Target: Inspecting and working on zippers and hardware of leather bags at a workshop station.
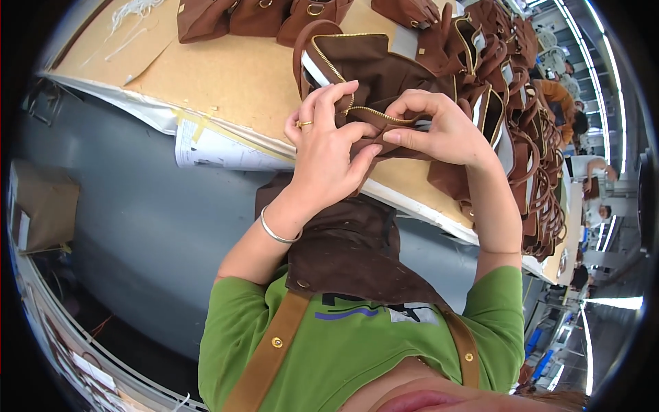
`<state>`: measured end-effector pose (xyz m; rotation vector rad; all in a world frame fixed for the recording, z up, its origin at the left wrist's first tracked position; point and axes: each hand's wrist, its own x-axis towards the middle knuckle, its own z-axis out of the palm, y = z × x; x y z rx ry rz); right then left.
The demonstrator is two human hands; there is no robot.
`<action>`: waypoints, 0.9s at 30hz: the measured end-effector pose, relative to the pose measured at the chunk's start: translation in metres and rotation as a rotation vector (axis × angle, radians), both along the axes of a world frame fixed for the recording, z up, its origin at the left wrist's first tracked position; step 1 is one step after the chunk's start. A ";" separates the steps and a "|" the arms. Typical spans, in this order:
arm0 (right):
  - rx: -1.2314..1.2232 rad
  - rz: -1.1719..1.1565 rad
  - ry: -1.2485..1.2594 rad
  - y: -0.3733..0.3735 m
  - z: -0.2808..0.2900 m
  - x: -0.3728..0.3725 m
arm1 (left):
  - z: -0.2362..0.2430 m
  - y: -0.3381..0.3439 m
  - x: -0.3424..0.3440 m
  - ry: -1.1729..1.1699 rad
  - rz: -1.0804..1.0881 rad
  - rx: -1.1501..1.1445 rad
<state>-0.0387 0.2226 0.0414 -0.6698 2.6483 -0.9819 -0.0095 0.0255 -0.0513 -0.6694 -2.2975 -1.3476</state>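
Note:
A brown handbag [374, 62] lies at the table's edge before me, its top unzipped and its dark brown lining showing. A gold-toothed zipper [374, 112] runs round its mouth, and a curved handle [300, 51] stands at its left side. My left hand [326, 141] pinches the bag's near edge between thumb and forefinger, its other fingers lifted by the zipper. Close beside it, my right hand [436, 127] grips the same edge with the thumb on top. What lies between the fingertips is partly hidden.
The table [226, 89] is covered in tan board. Several brown bags [264, 19] stand at its far side, and many more bags [532, 158] crowd the right. White threads [130, 17] lie far left. A printed sheet [220, 147] hangs off the near edge. A cardboard box [44, 206] stands left.

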 end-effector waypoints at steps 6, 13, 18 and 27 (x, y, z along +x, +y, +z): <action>-0.065 -0.135 -0.151 -0.006 0.002 0.003 | -0.002 0.003 0.001 -0.065 -0.002 0.086; -0.210 -0.179 -0.244 -0.005 -0.010 0.008 | -0.008 0.004 -0.001 -0.061 -0.072 0.196; -0.239 -0.139 -0.247 -0.008 -0.006 0.007 | -0.005 0.006 -0.001 -0.063 -0.033 0.215; -0.174 -0.092 -0.174 -0.009 -0.012 0.009 | -0.005 0.000 -0.002 -0.047 -0.063 0.095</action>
